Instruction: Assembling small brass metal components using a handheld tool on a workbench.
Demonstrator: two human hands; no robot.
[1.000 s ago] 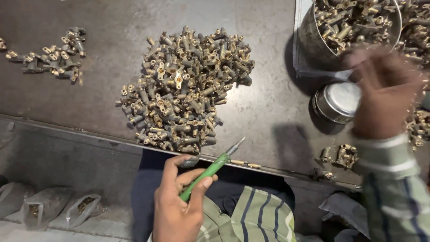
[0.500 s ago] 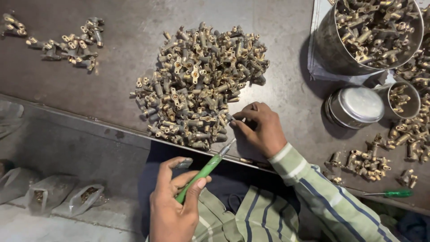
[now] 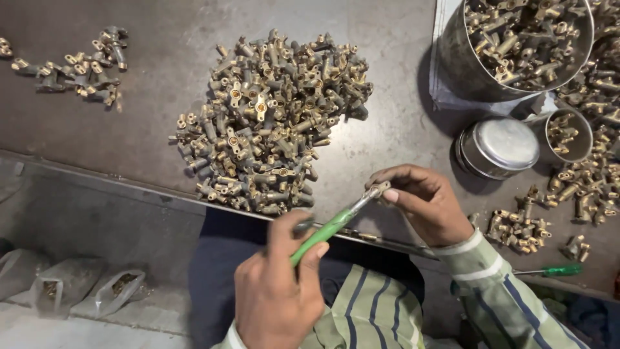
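- Left hand (image 3: 278,294), nearest the camera: fingers wrapped tight round the green handle of a screwdriver (image 3: 329,227), shaft angled up and to the right.
- Right hand (image 3: 423,203): fingers pinched closed on a small brass fitting (image 3: 376,191), held at the screwdriver tip just above the near edge of the desk (image 3: 387,139). Tip and fitting appear to touch; the exact seating is too small to tell.
- Risk: the fitting is small and held only by the fingertips, off the surface. If the tip slips out, it could jab the right fingers or flick the part over the edge into the lap.
- Second green screwdriver (image 3: 549,271) lies at the right, near a small cluster of fittings (image 3: 516,229).
- Middle of desk: large heap of brass fittings (image 3: 271,123); loose edge pieces could roll if nudged.
- Right of it: closed round tin (image 3: 497,147), beside it a small open cup (image 3: 568,134) with fittings.
- Far right: big steel bowl (image 3: 516,42) full of fittings.
- Far left: small scattered group (image 3: 77,68).
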